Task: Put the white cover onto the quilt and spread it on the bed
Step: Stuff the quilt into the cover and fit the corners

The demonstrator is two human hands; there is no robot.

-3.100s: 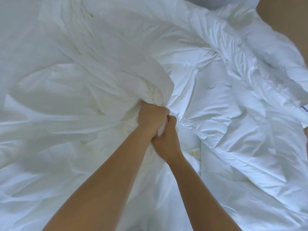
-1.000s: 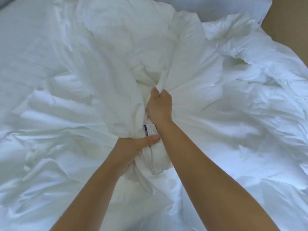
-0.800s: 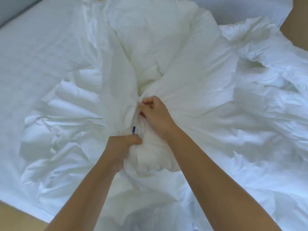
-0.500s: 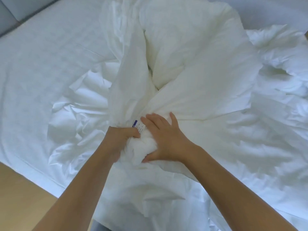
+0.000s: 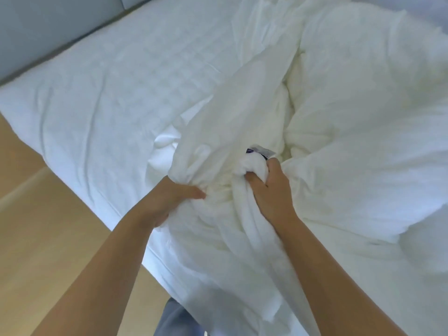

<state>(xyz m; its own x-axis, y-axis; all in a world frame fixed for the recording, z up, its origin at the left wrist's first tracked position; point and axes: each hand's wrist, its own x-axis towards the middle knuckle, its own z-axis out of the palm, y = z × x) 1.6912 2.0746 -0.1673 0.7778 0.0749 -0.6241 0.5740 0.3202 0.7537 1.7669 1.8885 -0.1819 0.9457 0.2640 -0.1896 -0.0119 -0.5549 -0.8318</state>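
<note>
**bedmaker_q:** Two separate grabs now? Half a second back both hands were bunched on that tagged corner.

**linen_lurker:** Yep. The left hand (image 5: 169, 200) has slid off leftward and its fingers are curled into a fistful of the thin white cover (image 5: 218, 127), thumb on top. The right hand (image 5: 271, 190) was lying flat, and now its fingers close round the puffy corner under the label (image 5: 260, 151). That looks like a corner of the quilt (image 5: 363, 93). My guess is the corner's seated and the cover gets dragged down over it next. The quilt's bulk is heaped at the right, nowhere near spread.

**bedmaker_q:** And the room?

**linen_lurker:** Pale wood-look floor (image 5: 36, 214) at the left, a grey panel (image 5: 48, 20) up top, then bare textured mattress (image 5: 109, 81) beside the pile.
</note>
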